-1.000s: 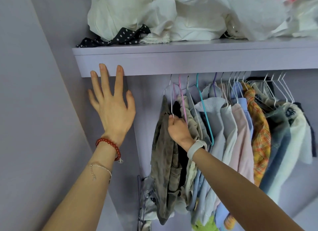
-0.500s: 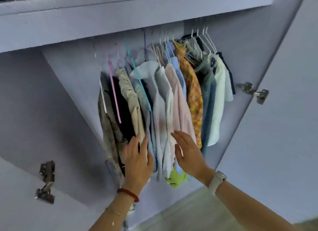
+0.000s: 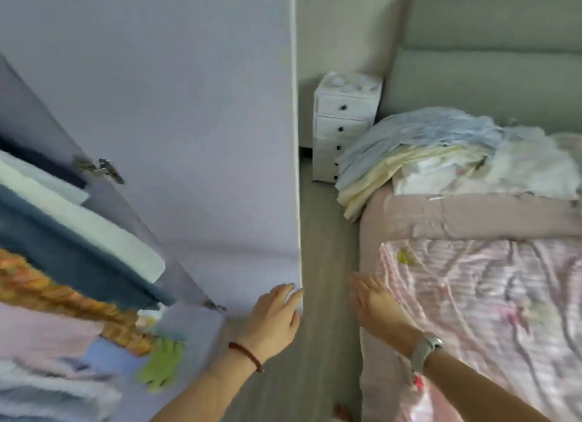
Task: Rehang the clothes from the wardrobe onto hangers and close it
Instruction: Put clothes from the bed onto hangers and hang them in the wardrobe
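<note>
The lilac wardrobe door (image 3: pixel 176 107) stands open, filling the upper left. My left hand (image 3: pixel 277 317) is at the door's lower free edge, fingers curled around it. My right hand (image 3: pixel 374 302) hangs in the air with fingers straight, between the door and the bed, holding nothing. Hung clothes (image 3: pixel 63 239) show blurred at the far left: white, blue, orange plaid, pink and pale blue garments. A pile of loose clothes (image 3: pixel 425 151), pale blue, cream and white, lies at the head of the bed.
A bed with a pink cover (image 3: pixel 472 295) and a grey-green headboard fills the right. A white drawer unit (image 3: pixel 343 122) stands by the headboard. A narrow strip of grey floor (image 3: pixel 327 232) runs between door and bed. Metal hinges (image 3: pixel 100 169) sit on the door.
My view swung right from the hanging clothes to the door and bed. Both hands left the garments; the left one now grips the door's edge and the right one is free.
</note>
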